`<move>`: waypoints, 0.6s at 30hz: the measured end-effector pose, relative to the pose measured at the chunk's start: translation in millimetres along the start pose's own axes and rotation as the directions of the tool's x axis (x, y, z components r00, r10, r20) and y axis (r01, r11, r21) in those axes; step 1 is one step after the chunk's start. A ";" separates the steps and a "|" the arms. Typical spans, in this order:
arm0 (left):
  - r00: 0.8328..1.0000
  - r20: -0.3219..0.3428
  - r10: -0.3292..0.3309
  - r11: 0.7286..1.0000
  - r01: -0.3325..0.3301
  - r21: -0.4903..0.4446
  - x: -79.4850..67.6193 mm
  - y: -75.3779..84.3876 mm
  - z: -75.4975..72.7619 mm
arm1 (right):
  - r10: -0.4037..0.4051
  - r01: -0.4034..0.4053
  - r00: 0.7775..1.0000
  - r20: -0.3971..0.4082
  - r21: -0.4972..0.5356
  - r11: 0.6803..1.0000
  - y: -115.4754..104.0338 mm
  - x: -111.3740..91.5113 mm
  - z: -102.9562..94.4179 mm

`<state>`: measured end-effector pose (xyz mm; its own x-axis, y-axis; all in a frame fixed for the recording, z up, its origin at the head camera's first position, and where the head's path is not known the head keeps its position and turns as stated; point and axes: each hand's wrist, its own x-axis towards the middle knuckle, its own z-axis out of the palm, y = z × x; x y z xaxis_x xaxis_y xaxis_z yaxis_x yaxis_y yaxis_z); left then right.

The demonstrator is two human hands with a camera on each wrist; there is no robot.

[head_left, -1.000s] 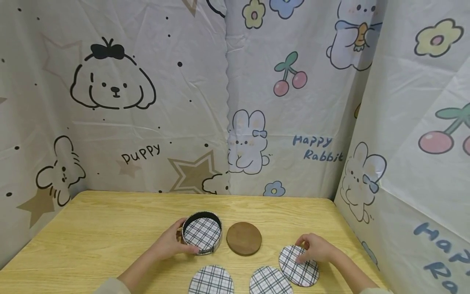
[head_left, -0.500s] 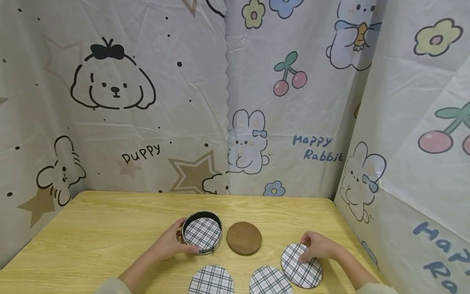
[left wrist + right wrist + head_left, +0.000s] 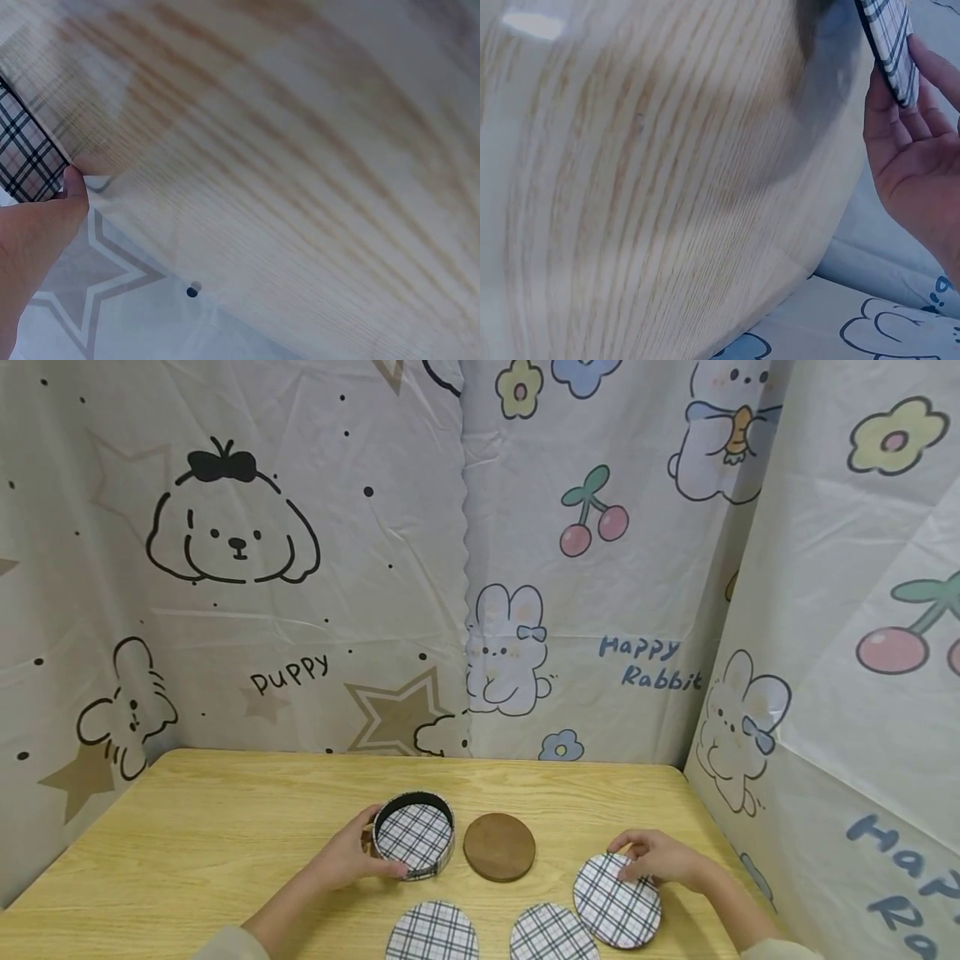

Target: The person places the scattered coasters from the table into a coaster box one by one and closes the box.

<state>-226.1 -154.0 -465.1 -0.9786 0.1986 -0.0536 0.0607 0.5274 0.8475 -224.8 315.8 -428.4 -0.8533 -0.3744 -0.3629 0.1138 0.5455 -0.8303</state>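
Note:
My left hand (image 3: 347,857) grips a round plaid coaster holder (image 3: 414,798) with a black inside, thumb at its near side and fingers round the far left. A black-and-white plaid coaster lies in it. The left wrist view shows fingertips against the plaid wall (image 3: 28,154). On the right, my right hand (image 3: 663,860) pinches a round plaid coaster (image 3: 617,912), thumb on the patterned face. In the right wrist view its dark-edged side (image 3: 891,45) sits between thumb and fingers, tilted up. This coaster overlaps the edge of another plaid coaster (image 3: 551,935) in the head view.
A brown wooden disc (image 3: 499,847) lies just right of the holder. Another plaid coaster (image 3: 432,933) lies at the near edge of the view, partly cut off. The pale wooden table (image 3: 225,810) ends at a printed cloth (image 3: 390,610) behind and to the right.
My right hand and its coaster have shifted slightly to the right, and the coaster has lifted and tilted a little. The left hand and the holder have stayed in place.

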 end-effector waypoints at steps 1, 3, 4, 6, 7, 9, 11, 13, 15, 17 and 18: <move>1.000 -0.001 -0.002 1.000 0.002 0.001 0.0 0.1 0.1 | -0.004 0.004 1.000 0.010 0.021 1.000 1.0 -0.4 -1.6; 1.000 -0.002 -0.005 1.000 0.005 0.002 -0.3 0.4 0.3 | -0.016 0.014 0.999 0.032 0.060 0.998 2.0 -1.5 -5.1; 1.000 -0.001 -0.007 1.000 0.007 0.000 -0.4 0.5 0.3 | -0.023 0.020 0.999 0.041 0.078 0.997 2.2 -2.3 -6.9; 1.000 0.002 -0.009 1.000 0.009 -0.005 -0.2 0.4 0.5 | -0.042 0.036 0.998 0.054 0.104 0.994 2.4 -3.8 -10.2; 1.000 0.003 -0.009 1.000 0.009 -0.007 -0.2 0.3 0.5 | -0.049 0.042 0.997 0.055 0.118 0.992 2.3 -4.4 -11.8; 1.000 0.006 -0.010 1.000 0.010 -0.010 -0.4 0.4 0.5 | -0.061 0.052 0.997 0.055 0.145 0.988 0.6 -5.4 -13.8; 1.000 0.005 -0.013 1.000 0.013 -0.008 -0.5 0.7 0.6 | -0.072 0.062 0.996 0.049 0.176 0.982 -2.1 -5.6 -14.3; 1.000 0.003 -0.016 1.000 0.016 -0.007 -1.3 1.7 0.4 | -0.082 0.071 0.996 0.045 0.211 0.975 -6.1 -4.7 -14.2; 1.000 0.000 -0.019 1.000 0.019 -0.004 -1.9 2.6 0.1 | -0.097 0.085 0.995 0.039 0.242 0.966 -10.7 -3.0 -13.6; 1.000 0.000 -0.021 1.000 0.021 -0.011 -2.1 3.0 0.0 | -0.110 0.097 0.993 0.035 0.271 0.958 -15.2 -0.7 -13.1; 1.000 0.000 -0.021 1.000 0.021 -0.012 -2.2 3.0 0.0 | -0.113 0.100 0.993 0.032 0.282 0.954 -17.7 0.4 -12.6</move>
<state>-223.8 -152.8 -462.4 -0.9796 0.1878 -0.0714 0.0379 0.5215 0.8524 -233.6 315.5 -408.5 -0.8438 -0.4579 -0.2799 0.1671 0.2716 -0.9478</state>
